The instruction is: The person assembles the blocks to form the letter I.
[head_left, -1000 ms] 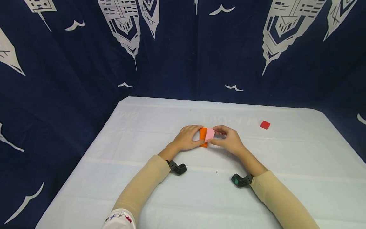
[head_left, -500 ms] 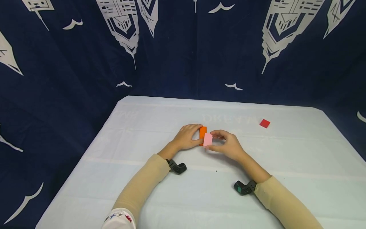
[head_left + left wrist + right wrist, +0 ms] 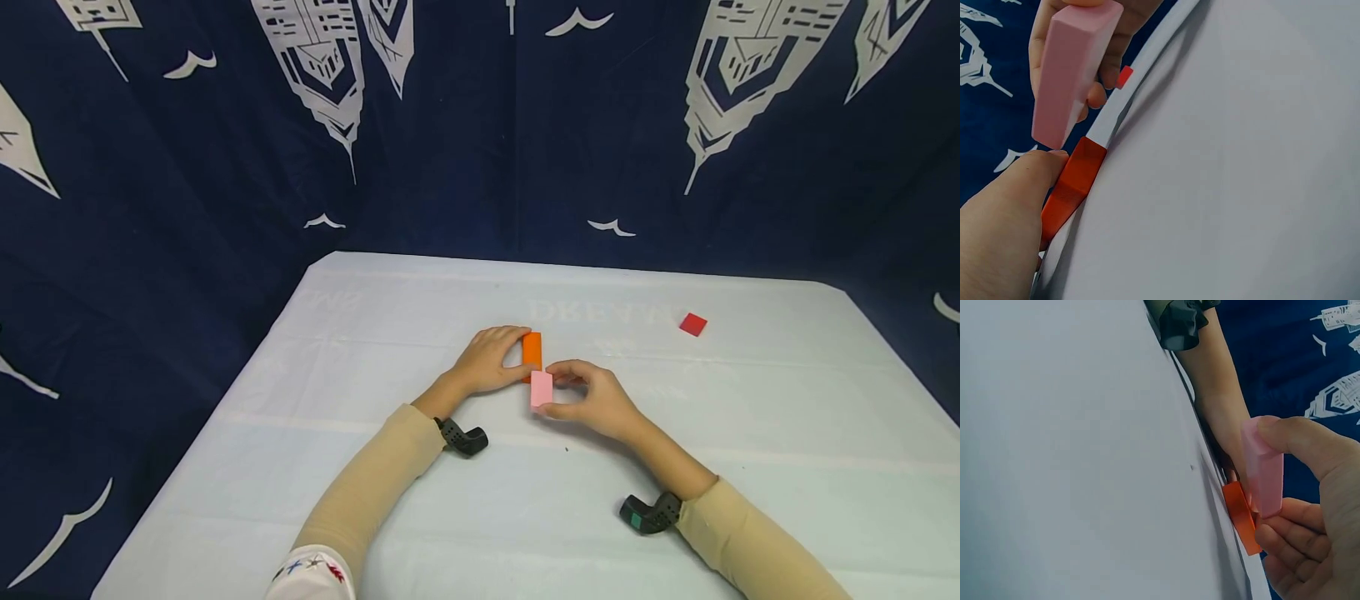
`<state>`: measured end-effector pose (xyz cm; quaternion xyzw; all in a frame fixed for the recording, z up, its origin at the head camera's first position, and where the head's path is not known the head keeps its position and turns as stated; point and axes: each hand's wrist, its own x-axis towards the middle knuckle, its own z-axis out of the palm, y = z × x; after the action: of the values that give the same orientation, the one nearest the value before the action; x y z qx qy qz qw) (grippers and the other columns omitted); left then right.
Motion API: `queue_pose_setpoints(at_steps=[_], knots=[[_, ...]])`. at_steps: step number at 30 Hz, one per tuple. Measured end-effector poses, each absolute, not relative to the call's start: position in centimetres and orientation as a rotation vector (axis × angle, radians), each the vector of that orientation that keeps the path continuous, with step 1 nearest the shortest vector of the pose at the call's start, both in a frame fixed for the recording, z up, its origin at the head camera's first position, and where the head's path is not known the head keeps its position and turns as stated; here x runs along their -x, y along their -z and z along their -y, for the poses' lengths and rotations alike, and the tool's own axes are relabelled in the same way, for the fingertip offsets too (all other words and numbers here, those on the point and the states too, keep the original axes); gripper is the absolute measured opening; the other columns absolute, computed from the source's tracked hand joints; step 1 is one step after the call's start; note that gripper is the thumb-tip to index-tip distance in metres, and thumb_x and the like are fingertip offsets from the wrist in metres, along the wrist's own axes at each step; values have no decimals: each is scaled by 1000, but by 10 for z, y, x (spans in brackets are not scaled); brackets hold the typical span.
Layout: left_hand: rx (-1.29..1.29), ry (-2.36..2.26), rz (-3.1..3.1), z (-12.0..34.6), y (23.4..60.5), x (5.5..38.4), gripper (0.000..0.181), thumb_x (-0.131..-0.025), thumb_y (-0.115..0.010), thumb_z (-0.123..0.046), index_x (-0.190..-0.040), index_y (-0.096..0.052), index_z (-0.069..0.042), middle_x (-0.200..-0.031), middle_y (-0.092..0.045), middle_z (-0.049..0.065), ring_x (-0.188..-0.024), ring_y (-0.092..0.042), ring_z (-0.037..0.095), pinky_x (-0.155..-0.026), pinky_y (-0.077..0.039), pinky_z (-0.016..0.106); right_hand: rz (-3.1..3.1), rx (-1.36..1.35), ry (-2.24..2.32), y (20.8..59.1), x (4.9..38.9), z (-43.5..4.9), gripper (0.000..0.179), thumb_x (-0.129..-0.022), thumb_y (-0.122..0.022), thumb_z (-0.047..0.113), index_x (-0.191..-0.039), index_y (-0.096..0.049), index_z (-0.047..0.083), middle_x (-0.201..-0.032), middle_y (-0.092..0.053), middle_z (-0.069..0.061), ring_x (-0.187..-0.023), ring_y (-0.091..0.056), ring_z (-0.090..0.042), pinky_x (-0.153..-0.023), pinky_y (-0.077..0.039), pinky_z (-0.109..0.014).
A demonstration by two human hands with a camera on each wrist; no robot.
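- An orange block [image 3: 532, 350] is held by the left hand [image 3: 487, 360], with the thumb at its near end and the fingers at its far end. That grip is set just as wide as the block is long.
- The orange block is seen low at the white counter [image 3: 525, 517], near its middle.
- A pink block [image 3: 542, 389] is pinched by the right hand [image 3: 600, 404]. Its grip is filled by the block, with the thumb on one end and the fingertips on the other.
- The pink block is held up in the air, as seen from the left wrist. From the head view, the near end of the orange block is partly covered by it. Whether the two blocks are touching cannot be told.
- A small red square [image 3: 693, 324] is seen farther back on the counter, off to the right, well apart from both hands.
- Tan sleeves [image 3: 375, 492] are worn on both arms, and a black band [image 3: 465, 440] is worn on each wrist.
- Behind the counter, a dark blue cloth [image 3: 465, 125] is hung, with white buildings and birds printed on it.
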<state>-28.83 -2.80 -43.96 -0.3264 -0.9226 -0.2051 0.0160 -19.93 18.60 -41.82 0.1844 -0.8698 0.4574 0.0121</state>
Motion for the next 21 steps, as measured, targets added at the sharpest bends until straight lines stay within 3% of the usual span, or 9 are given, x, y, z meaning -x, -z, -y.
queue_pose_setpoints(at_steps=[10, 21], knots=[[1018, 671, 2862, 29, 440, 288, 69, -92, -59, -51, -148, -40, -14, -149, -43, 4, -139, -35, 23, -115, -22, 42, 2717, -654, -1377, 428, 195, -181, 58, -69, -89, 35, -115, -68, 6, -110, -68, -3, -105, -62, -22, -97, -46, -46], [1020, 659, 2866, 30, 440, 288, 69, -93, -58, -52, -148, -40, -14, -149, -43, 4, -139, -35, 23, -115, -22, 42, 2720, -743, -1206, 435, 195, -178, 59, -69, -89, 36, -116, -68, 8, -111, -67, -2, -107, -59, -22, -96, -47, -45]])
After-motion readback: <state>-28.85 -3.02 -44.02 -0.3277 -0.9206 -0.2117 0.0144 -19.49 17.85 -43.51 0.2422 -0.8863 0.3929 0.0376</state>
